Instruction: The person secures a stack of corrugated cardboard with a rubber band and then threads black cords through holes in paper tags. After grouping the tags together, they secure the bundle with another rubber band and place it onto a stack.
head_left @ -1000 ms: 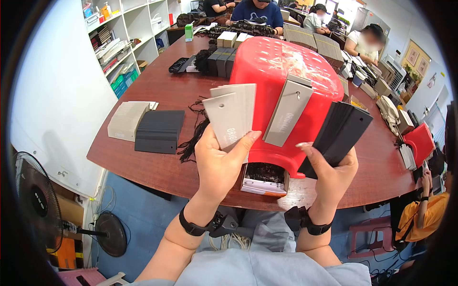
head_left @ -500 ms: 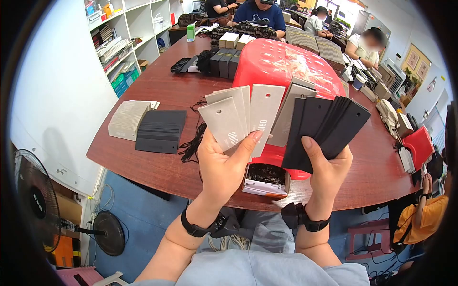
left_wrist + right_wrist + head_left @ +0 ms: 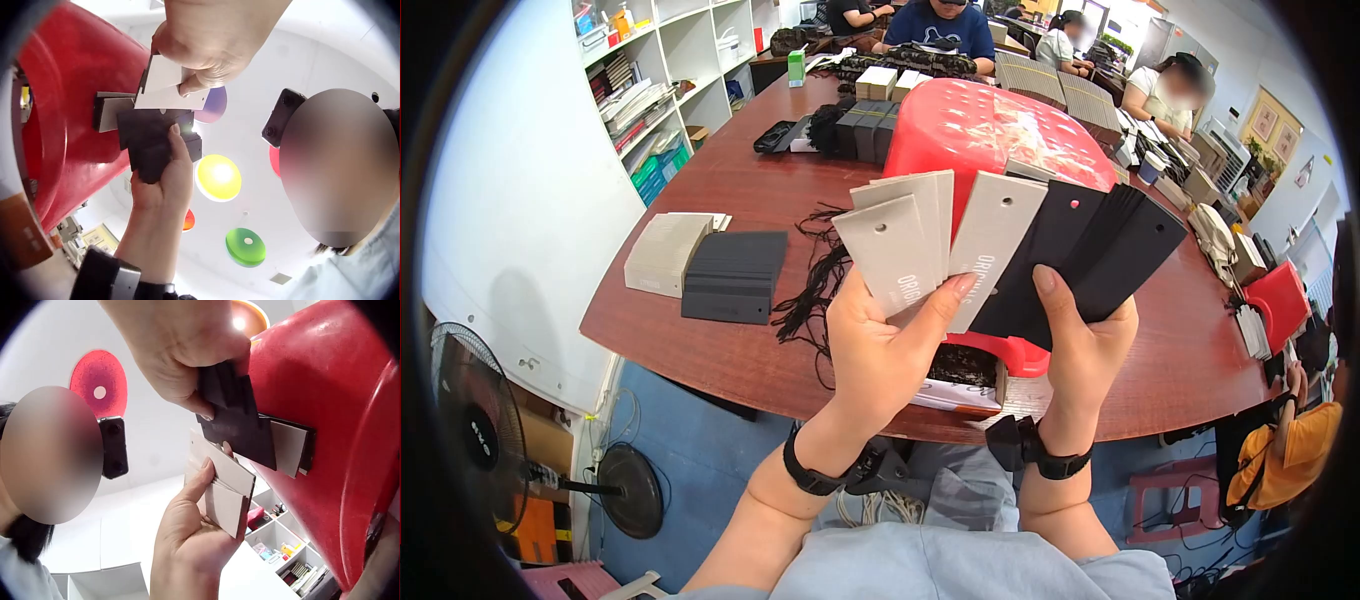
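Note:
In the head view the left hand [image 3: 887,345] grips a fan of light grey tags [image 3: 890,235], thumb across the front. The right hand [image 3: 1090,345] grips a fan of black tags [image 3: 1090,250], thumb on their faces. The innermost grey tag overlaps or meets the innermost black tag. Behind them, more tags [image 3: 292,447] hang against the side of an upturned red stool [image 3: 990,120], mostly hidden in the head view. Both fans show in the left wrist view, grey [image 3: 169,87] above black [image 3: 150,140].
Stacks of grey tags [image 3: 665,255] and black tags [image 3: 735,275] lie on the table's left. Black cords [image 3: 825,270] lie beside the stool, and a small open box [image 3: 955,393] sits under its front edge. Bundled stacks and several people are farther back; a fan [image 3: 480,430] stands left.
Since a second ago, one grey and one black tag have spread inward from their fans. The two hands have come closer together, the left moving right, and the inner tags now meet before the stool.

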### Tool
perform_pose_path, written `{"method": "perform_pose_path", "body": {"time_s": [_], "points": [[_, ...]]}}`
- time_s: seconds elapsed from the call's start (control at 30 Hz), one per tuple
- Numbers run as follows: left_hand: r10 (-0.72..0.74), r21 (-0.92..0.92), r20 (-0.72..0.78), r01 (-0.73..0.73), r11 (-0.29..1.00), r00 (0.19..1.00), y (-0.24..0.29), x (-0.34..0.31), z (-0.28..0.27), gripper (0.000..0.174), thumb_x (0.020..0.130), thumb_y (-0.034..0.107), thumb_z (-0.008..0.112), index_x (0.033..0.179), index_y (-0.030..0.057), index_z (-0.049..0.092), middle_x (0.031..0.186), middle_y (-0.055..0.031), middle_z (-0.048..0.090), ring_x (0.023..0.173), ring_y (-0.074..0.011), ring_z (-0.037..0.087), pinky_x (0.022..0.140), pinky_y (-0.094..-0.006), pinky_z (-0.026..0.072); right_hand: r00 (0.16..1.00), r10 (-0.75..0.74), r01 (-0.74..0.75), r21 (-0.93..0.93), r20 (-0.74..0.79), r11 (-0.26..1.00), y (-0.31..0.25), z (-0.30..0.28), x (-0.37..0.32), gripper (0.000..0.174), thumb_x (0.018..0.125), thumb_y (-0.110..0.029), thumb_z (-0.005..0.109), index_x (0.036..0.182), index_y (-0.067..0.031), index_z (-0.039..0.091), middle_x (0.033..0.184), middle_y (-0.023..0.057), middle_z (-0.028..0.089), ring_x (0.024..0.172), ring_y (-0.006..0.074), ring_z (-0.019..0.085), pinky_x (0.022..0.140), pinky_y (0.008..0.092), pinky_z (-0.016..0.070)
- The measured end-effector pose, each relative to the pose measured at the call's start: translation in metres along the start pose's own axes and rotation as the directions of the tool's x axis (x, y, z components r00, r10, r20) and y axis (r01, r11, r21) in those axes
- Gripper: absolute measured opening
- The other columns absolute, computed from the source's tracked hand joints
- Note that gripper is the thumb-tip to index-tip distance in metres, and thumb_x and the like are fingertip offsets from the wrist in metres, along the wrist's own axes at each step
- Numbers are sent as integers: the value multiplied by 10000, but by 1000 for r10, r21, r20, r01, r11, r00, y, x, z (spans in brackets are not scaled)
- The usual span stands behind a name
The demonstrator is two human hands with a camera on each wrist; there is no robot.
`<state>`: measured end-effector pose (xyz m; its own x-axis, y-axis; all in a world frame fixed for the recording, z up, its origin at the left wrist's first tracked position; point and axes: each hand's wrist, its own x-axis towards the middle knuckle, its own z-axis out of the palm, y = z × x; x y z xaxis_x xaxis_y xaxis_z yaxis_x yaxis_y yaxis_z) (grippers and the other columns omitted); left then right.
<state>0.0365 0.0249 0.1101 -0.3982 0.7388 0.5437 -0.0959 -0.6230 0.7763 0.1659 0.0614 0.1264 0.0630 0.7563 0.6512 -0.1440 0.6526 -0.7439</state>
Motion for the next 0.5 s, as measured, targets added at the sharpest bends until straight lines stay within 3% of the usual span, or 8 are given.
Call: {"method": "perform_pose_path", "body": {"time_s": [0.2, 0.3, 0.37, 0.5], "points": [[9, 32, -26, -8, 999, 1000, 0, -1, -2, 252, 765, -3, 623, 981, -49, 502, 898, -113, 623, 792, -111, 588, 703, -233, 470, 999, 34, -34, -10, 25, 999, 6, -5, 0, 160, 748, -23, 652, 885, 27, 586, 840, 56, 618, 733, 75, 549, 641, 204, 436], [-42, -49, -18, 42, 998, 999, 0, 1, 1, 257, 764, 1, 623, 990, -44, 508, 905, -105, 624, 806, -108, 585, 716, -232, 465, 998, 23, -28, -82, -64, 996, 8, -1, 4, 161, 754, -20, 644, 896, 27, 585, 845, 54, 620, 742, 75, 550, 653, 202, 437], [-44, 47, 26, 43, 998, 999, -3, 4, 5, 264, 764, 7, 622, 1003, -36, 516, 916, -95, 625, 819, -104, 582, 734, -236, 462, 999, 35, -37, -40, -33, 999, 13, -2, 6, 178, 757, -18, 641, 919, 28, 583, 852, 53, 621, 752, 75, 551, 669, 202, 439], [-91, 37, 48, 90, 995, 995, -6, 8, 7, 272, 763, 18, 625, 1012, -28, 526, 931, -88, 627, 844, -105, 582, 739, -242, 464, 998, 53, -53, -3, -41, 999, 11, 0, 6, 183, 760, -19, 638, 927, 26, 581, 862, 56, 623, 758, 74, 553, 681, 208, 442]]}}
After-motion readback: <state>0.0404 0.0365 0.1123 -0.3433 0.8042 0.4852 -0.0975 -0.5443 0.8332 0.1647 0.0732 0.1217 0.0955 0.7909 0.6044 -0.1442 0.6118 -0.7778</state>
